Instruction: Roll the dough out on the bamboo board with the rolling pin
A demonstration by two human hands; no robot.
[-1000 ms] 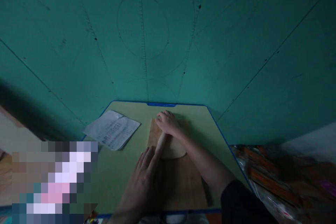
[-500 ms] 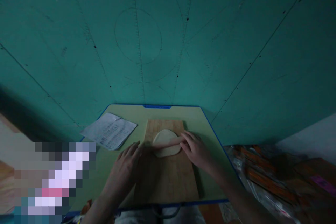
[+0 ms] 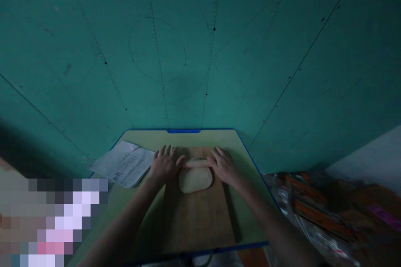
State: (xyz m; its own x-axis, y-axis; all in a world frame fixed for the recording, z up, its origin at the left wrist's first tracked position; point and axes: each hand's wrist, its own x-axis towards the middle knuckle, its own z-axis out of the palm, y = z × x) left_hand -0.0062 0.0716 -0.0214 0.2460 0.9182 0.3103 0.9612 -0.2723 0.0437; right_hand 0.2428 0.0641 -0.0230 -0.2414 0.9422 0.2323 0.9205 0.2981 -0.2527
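Note:
A wooden rolling pin point(image 3: 196, 163) lies crosswise over the far part of a flat, pale sheet of dough point(image 3: 196, 180). My left hand point(image 3: 167, 163) grips the pin's left end, its fingers reaching forward past it and the thumb along it. On the right end, my right hand point(image 3: 223, 164) holds the pin in much the same way. The palms hide both ends of the pin. Beneath the dough is a wooden cutting board point(image 3: 197, 221), with a rounded near edge of dough showing on it.
The board rests on a pale table point(image 3: 247, 217) with a blue rim. A printed paper point(image 3: 123, 164) lies at the table's left. Beyond stands a green wall point(image 3: 188, 50) with drawn lines. Plastic-wrapped orange items point(image 3: 316, 208) are piled on the right, off the table.
The rolling pin has gone from slanting across the dough's middle to lying nearly straight over its far part. Both hands moved forward, the left most. The view shifted slightly.

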